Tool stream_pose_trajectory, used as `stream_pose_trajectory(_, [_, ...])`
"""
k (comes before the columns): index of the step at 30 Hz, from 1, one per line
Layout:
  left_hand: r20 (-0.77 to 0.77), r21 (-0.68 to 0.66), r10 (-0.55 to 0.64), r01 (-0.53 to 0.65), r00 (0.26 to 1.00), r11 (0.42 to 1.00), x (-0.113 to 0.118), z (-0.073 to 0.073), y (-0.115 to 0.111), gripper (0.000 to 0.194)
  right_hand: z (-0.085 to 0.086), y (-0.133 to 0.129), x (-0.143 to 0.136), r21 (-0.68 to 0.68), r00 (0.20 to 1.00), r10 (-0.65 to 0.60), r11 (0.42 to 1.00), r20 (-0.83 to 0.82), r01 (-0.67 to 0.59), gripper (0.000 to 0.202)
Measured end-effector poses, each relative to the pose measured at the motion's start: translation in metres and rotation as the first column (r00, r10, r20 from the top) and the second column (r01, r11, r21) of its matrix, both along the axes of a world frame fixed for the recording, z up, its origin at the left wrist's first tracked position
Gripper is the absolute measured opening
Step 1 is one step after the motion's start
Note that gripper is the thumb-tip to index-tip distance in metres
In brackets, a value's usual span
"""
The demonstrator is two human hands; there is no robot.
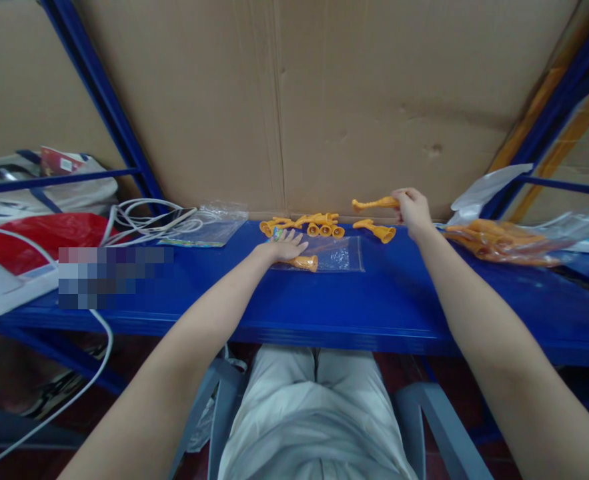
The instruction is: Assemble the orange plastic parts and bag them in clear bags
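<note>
My right hand (pixel 414 210) is closed around the wide end of an orange horn-shaped plastic piece (pixel 374 203). It holds the piece above the table, its thin end pointing left. My left hand (pixel 288 248) lies flat with fingers spread over a clear plastic bag (pixel 349 257). Another orange horn-shaped piece (pixel 307 263) shows at the palm's lower edge; I cannot tell whether it is inside the bag. Behind the left hand several similar orange pieces (pixel 324 228) lie in a row. A single orange piece (pixel 381 232) rests below the held one.
A transparent bag of orange pieces (pixel 499 243) lies at the right of the blue table (pixel 364 307). To the left are flat clear packaging (pixel 209 227), coiled white cables (pixel 144 217), a red bag (pixel 59 233) and a white power strip (pixel 19 290). Cardboard (pixel 324 100) stands behind.
</note>
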State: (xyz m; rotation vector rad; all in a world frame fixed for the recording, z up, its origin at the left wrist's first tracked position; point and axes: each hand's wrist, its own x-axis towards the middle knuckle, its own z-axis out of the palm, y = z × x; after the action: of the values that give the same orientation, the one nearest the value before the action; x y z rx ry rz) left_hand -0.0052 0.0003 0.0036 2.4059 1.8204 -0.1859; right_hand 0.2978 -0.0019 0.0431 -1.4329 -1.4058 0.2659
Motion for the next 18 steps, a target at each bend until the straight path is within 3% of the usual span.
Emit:
stream_pose_trajectory(3, [0.005,-0.005,-0.017,0.017,1.000,1.000,-0.002,0.000,0.001,0.071,0.008,-0.015,-0.003,-0.146,0.968,0.170,0.969,-0.183,-0.197,0.012])
stream_pose_trajectory(5, [0.009,-0.005,-0.029,0.029,1.000,1.000,-0.002,0.001,-0.001,0.071,0.011,-0.025,-0.004,-0.334,0.931,0.309,0.872,-0.192,-0.358,0.007])
stream_pose_trajectory(7, [0.011,-0.009,-0.034,0.034,0.999,0.999,-0.002,0.002,-0.003,0.071,0.011,-0.032,-0.004,-0.472,0.903,0.390,0.772,-0.179,-0.426,0.009])
stream_pose_trajectory(12, [0.009,0.003,-0.034,0.034,0.999,0.999,-0.001,0.004,-0.006,0.071,0.012,-0.039,-0.004,-0.603,0.873,0.485,0.684,-0.046,-0.412,0.023])
stream_pose_trajectory(18, [0.006,-0.009,-0.034,0.034,0.999,0.999,-0.001,0.004,-0.006,0.072,0.013,-0.035,-0.007,-0.753,0.753,0.605,0.614,0.258,-0.236,0.043])
